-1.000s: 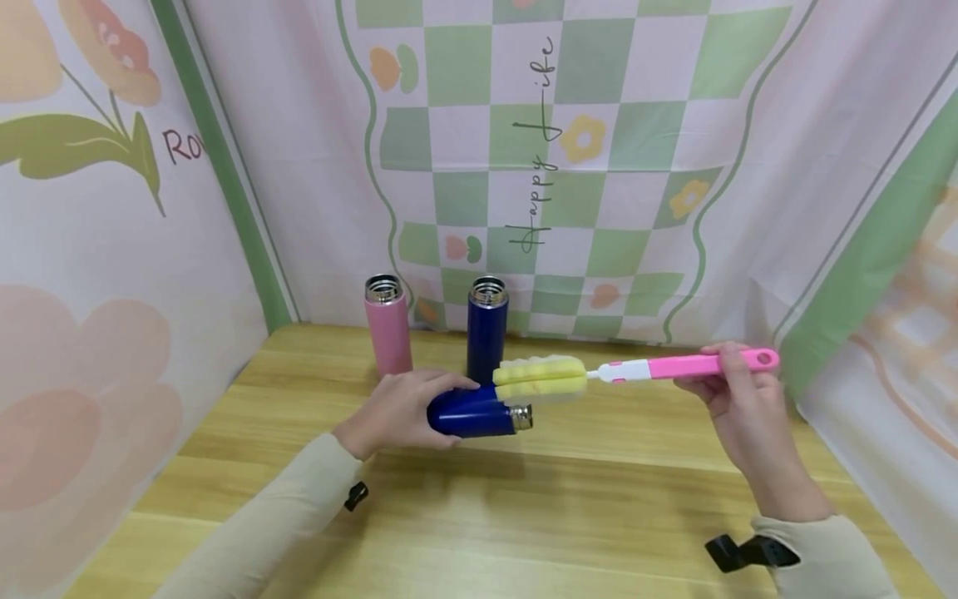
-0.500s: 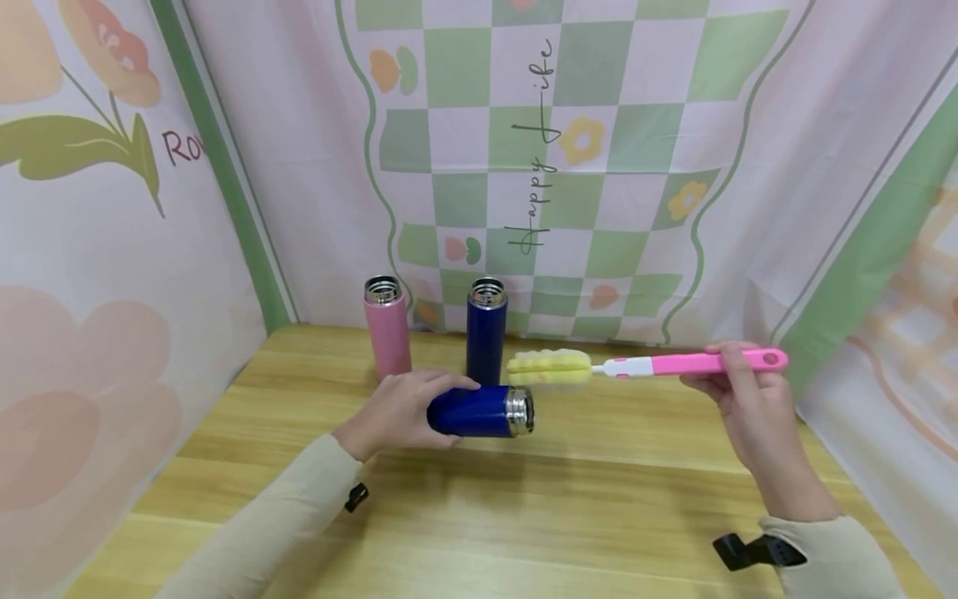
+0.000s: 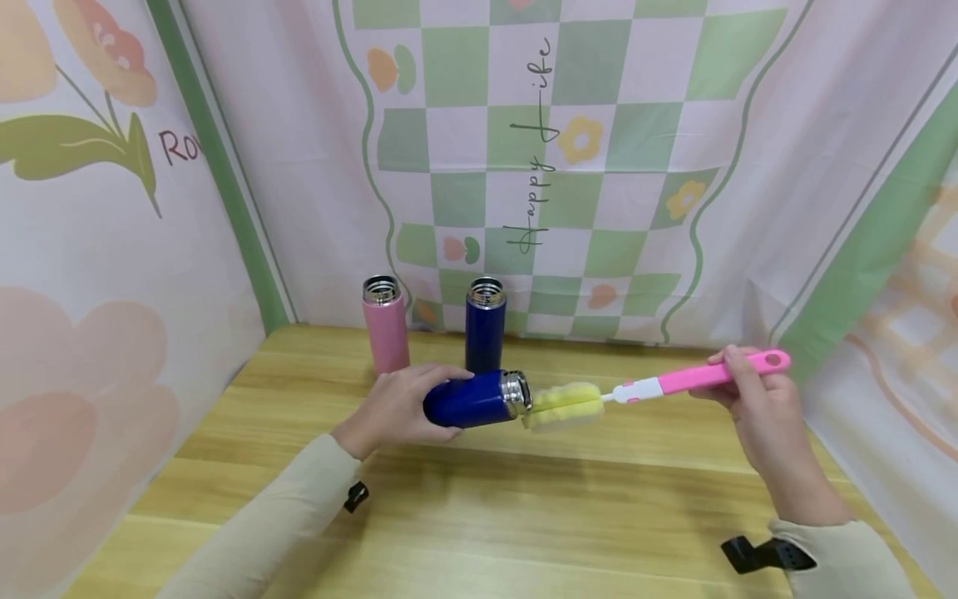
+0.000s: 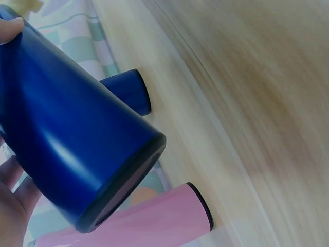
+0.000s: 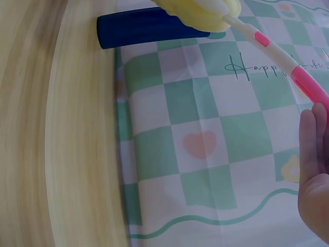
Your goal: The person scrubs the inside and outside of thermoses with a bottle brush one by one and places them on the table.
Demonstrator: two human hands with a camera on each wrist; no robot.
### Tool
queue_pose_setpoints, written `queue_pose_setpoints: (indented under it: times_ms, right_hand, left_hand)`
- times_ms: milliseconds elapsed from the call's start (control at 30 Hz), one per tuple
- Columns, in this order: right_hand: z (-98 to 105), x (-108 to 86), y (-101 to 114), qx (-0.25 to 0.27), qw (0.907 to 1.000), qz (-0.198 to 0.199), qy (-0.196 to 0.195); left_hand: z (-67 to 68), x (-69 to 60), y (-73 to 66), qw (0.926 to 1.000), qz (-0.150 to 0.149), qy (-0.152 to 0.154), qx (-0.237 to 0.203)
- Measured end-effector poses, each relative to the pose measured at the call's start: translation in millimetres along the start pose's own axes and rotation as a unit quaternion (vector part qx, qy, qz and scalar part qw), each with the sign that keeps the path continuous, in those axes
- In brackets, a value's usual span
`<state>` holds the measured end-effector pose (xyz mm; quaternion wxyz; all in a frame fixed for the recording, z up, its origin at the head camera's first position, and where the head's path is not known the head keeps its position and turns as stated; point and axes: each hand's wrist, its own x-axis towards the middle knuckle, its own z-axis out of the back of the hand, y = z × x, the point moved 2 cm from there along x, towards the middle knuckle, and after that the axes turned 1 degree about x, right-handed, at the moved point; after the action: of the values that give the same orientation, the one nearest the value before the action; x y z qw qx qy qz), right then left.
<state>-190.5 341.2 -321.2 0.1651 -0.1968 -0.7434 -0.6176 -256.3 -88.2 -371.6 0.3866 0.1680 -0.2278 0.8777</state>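
Note:
My left hand [image 3: 400, 408] grips a dark blue bottle [image 3: 471, 401] round its base end. The bottle lies nearly sideways with its bare metal mouth facing right and tilted slightly up; its base [image 4: 126, 185] shows in the left wrist view. A bottle brush with a yellow sponge head [image 3: 565, 405] and pink handle [image 3: 696, 378] is in my right hand [image 3: 763, 420], which pinches the handle near its holed end. The sponge tip is at the bottle's mouth; whether it has entered cannot be told. In the right wrist view the sponge [image 5: 211, 13] is partly cut off.
Behind the held bottle stand a pink bottle [image 3: 387, 337] and another dark blue bottle [image 3: 485, 333], both upright and lidless. They stand on a wooden table [image 3: 479, 524]. A checked curtain [image 3: 516, 141] hangs along the back edge, with more curtains at both sides.
My right hand has drawn the brush rightward from above the bottle, then lowered its sponge to the mouth. My left hand has tilted the bottle's mouth end up a little.

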Motion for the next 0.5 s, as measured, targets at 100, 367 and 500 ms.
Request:
queue_pose_setpoints:
  times_ms: [100, 367, 500]
  right_hand:
    - [0.1, -0.2, -0.4, 0.005, 1.0000, -0.004, 0.007]
    - [-2.3, -1.6, 0.9, 0.016, 0.9994, -0.013, 0.029]
    - [-5.2, -1.4, 1.0, 0.047, 0.9976, -0.018, 0.048]
  left_hand:
    - [1.1, -0.2, -0.9, 1.0000, 0.004, 0.004, 0.007]
    - [0.3, -1.6, -0.4, 0.9998, 0.000, 0.011, 0.019]
    - [-2.0, -3.2, -0.2, 0.9992, -0.011, 0.016, 0.035]
